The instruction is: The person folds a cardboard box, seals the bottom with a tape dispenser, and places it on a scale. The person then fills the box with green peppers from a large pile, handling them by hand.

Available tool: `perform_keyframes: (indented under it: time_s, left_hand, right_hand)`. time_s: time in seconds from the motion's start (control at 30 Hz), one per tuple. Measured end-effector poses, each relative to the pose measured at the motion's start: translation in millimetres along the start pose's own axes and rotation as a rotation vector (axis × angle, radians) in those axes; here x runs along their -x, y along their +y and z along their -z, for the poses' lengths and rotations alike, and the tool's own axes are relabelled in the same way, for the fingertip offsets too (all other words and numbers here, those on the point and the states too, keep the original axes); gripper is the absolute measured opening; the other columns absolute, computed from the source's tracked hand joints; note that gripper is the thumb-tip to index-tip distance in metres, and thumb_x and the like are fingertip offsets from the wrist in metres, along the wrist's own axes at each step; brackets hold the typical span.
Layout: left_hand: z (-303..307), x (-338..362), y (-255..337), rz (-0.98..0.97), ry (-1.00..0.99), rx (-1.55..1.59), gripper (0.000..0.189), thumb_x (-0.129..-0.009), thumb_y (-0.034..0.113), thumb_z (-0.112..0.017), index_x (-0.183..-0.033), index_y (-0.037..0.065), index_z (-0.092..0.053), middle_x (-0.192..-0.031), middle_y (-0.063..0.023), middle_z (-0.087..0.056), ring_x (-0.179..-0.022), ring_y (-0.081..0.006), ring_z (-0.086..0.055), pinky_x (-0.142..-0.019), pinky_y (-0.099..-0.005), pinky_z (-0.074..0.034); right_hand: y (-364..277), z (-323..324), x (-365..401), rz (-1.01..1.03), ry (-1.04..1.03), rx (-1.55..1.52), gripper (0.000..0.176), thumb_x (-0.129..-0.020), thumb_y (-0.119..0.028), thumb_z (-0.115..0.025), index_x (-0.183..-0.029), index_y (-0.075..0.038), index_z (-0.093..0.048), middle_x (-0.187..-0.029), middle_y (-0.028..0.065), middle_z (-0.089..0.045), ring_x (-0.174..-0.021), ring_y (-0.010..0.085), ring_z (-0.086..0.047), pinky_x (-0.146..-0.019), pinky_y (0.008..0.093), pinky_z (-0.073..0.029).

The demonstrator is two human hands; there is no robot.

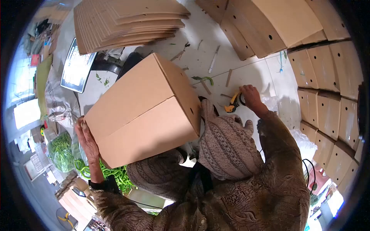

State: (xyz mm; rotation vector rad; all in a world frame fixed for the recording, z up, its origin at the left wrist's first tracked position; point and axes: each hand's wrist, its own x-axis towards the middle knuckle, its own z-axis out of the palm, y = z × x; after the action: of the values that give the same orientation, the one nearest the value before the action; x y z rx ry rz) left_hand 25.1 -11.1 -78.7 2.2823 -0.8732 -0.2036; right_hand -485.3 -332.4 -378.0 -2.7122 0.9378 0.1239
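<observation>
A closed cardboard box (131, 104) lies tilted across my lap, its flaps meeting along a seam on the upper face. My left hand (87, 140) holds the box's left end, fingers along the edge and the thumb side partly hidden. To the right, my right hand (252, 99) reaches down to the floor and grips a yellow and black tape dispenser (232, 104). The fingers curl over the dispenser's roll end, hiding part of it.
Flattened cardboard sheets (127, 23) are piled at the far left, near a lit scale display (77, 65). Stacked boxes (327, 69) line the right. Green peppers (119, 177) lie below the box; scraps and a marker-like white stick (214, 59) litter the floor (250, 75).
</observation>
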Motion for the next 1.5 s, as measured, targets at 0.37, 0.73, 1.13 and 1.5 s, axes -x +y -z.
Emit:
perform_keyframes:
  time_s: [0.37,0.73,1.13,1.5]
  left_hand:
    - [1.1,-0.6,-2.9,-0.016,-0.001,-0.038,0.04,-0.102,0.031,-0.039,-0.122,-0.002,-0.048,-0.119,-0.0139,-0.051,-0.115,-0.0255,-0.047,-0.102,-0.0354,-0.033]
    - [1.5,-2.9,2.8,-0.239,0.071,-0.338,0.032,-0.1,0.024,-0.037,-0.119,0.003,-0.051,-0.114,-0.021,-0.054,-0.105,-0.039,-0.049,-0.093,-0.0434,-0.038]
    - [-2.9,10.7,-4.7,-0.241,0.184,-0.285,0.032,-0.099,0.027,-0.041,-0.12,0.007,-0.055,-0.116,-0.0204,-0.057,-0.108,-0.041,-0.054,-0.092,-0.045,-0.043]
    - [-10.1,12.7,-3.8,-0.274,0.203,-0.348,0.032,-0.099,0.023,-0.04,-0.12,0.002,-0.053,-0.114,-0.0201,-0.057,-0.107,-0.0392,-0.05,-0.093,-0.0468,-0.041]
  right_hand:
    - [48.9,37.7,2.4,-0.366,-0.008,-0.175,0.053,-0.068,-0.007,-0.063,-0.118,-0.005,-0.045,-0.088,0.02,-0.063,-0.083,0.0451,-0.061,-0.069,0.0512,-0.049]
    - [30.3,172.5,50.9,-0.635,0.181,-1.035,0.05,-0.077,-0.004,-0.065,-0.123,-0.006,-0.045,-0.092,0.0065,-0.058,-0.083,0.0149,-0.054,-0.071,0.0323,-0.046]
    - [-63.7,25.1,18.2,-0.884,0.396,-0.334,0.053,-0.076,-0.033,-0.073,-0.11,-0.003,-0.045,-0.096,0.0256,-0.053,-0.091,0.0452,-0.056,-0.075,0.051,-0.047]
    - [-44.6,-4.1,21.7,-0.931,0.351,-0.314,0.049,-0.073,-0.029,-0.076,-0.105,-0.003,-0.049,-0.095,0.0238,-0.055,-0.09,0.0426,-0.057,-0.073,0.0506,-0.049]
